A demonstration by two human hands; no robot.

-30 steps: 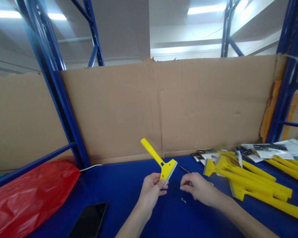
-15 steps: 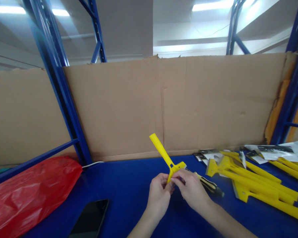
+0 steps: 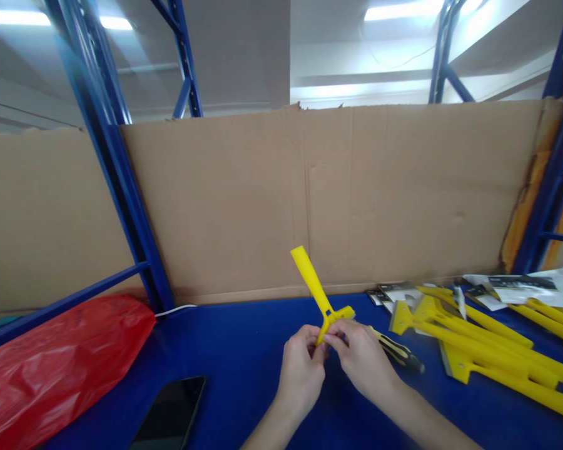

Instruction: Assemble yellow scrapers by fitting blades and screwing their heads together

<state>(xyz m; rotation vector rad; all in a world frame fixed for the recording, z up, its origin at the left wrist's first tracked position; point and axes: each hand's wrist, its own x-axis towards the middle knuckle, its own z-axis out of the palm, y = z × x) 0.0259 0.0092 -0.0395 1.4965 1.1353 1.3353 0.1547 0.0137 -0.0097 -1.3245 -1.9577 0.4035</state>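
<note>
Between my two hands is a yellow scraper (image 3: 313, 282), its handle pointing up and away to the left and its wide head toward me. My left hand (image 3: 301, 369) pinches the near left corner of the head. With fingers closed on the head's middle and right part, my right hand (image 3: 362, 353) grips it too. The fingers cover much of the head, so any small part there is hidden. Just beyond my right hand a black and yellow screwdriver (image 3: 396, 350) lies on the blue surface, its tip end behind the hand.
Several more yellow scrapers (image 3: 492, 350) lie piled on the right, with flat printed packets (image 3: 520, 289) behind them. A black phone (image 3: 171, 412) and a red plastic bag (image 3: 65, 369) are on the left. Cardboard (image 3: 234, 206) walls the back between blue rack posts (image 3: 136, 212).
The scraper's handle has swung slightly to the right and a little more upright. Both hands keep their hold with hardly any shift.
</note>
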